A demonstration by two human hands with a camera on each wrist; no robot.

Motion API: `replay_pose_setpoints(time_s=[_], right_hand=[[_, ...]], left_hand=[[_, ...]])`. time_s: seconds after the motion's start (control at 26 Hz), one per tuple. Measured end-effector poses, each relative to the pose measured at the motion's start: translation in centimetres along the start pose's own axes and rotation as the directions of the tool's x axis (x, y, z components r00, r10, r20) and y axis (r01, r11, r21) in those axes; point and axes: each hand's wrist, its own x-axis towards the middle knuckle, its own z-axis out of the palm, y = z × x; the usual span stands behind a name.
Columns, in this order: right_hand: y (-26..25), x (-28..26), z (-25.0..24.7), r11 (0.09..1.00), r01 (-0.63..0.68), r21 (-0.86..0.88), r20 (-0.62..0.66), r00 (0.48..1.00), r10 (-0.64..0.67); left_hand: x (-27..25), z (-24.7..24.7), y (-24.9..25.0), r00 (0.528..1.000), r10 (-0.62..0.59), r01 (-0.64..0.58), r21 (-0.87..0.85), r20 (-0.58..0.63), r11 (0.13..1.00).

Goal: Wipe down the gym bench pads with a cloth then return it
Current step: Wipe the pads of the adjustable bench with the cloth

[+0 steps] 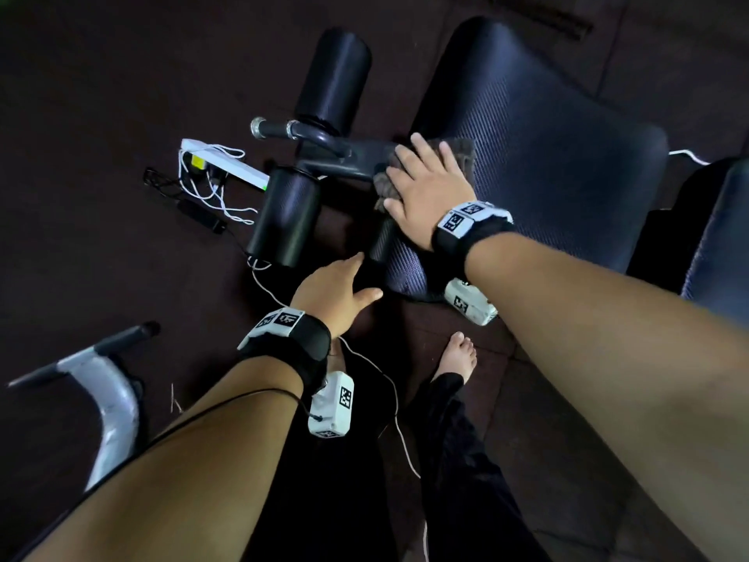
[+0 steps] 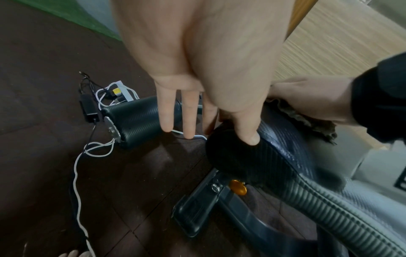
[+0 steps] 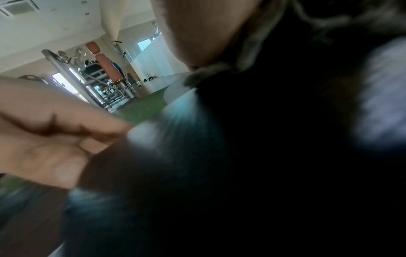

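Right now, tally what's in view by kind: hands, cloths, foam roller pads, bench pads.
Hands: 2, left hand with fingers straight on the seat pad's corner, right hand flat on the cloth.
Cloths: 1, brown cloth.
Foam roller pads: 2, upper roller, lower roller.
Bench pads: 2, seat pad, second pad at the right edge.
Total: 7.

Open floor (image 1: 101, 95) left of foam rollers (image 1: 285, 215), bar white cables (image 1: 210, 184).
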Motion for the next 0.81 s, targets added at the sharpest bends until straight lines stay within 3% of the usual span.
replay_pose_setpoints(time_s=[0.08,0.15,0.27,0.38,0.5,0.69,0.81], right_hand=[[-2.5,-2.1,1.3,1.000,0.022,-0.009,0.005,1.000,-0.022],[-4.7,-5.8,3.4,0.989,0.148,-0.009,0.004,0.989,-0.148],[-3.2,-6.8,3.6,0.954,0.300,-0.006,-0.008,0.954,-0.300],[0.2,-2.7,1.3,0.992,0.126,-0.013,-0.040,0.991,-0.127],[-1.4,-2.1,1.6,0.999,-0.015,0.029,-0.071,0.997,0.017],[-4.8,-8.5,4.7,0.965,0.214,0.151,-0.075,0.976,-0.205],[-3.3,-8.4,2.5,0.918,0.225,0.325,-0.033,0.973,-0.227]], left_hand=[[0.0,0.3,-0.1,1.000,-0.006,0.006,-0.056,-0.008,0.998],[-0.1,0.4,-0.2,1.000,-0.012,0.010,-0.072,-0.022,0.997],[-0.2,0.1,-0.2,1.000,-0.026,0.025,-0.069,-0.012,0.997],[-0.1,0.0,-0.1,0.999,-0.028,0.027,-0.083,-0.015,0.996],[-0.2,-0.1,0.2,0.999,-0.036,0.036,-0.069,0.001,0.997],[-1.5,-1.8,0.6,0.991,-0.045,0.039,0.056,0.122,0.998],[-2.8,-4.6,1.0,0.985,-0.042,0.021,0.121,0.170,0.992]])
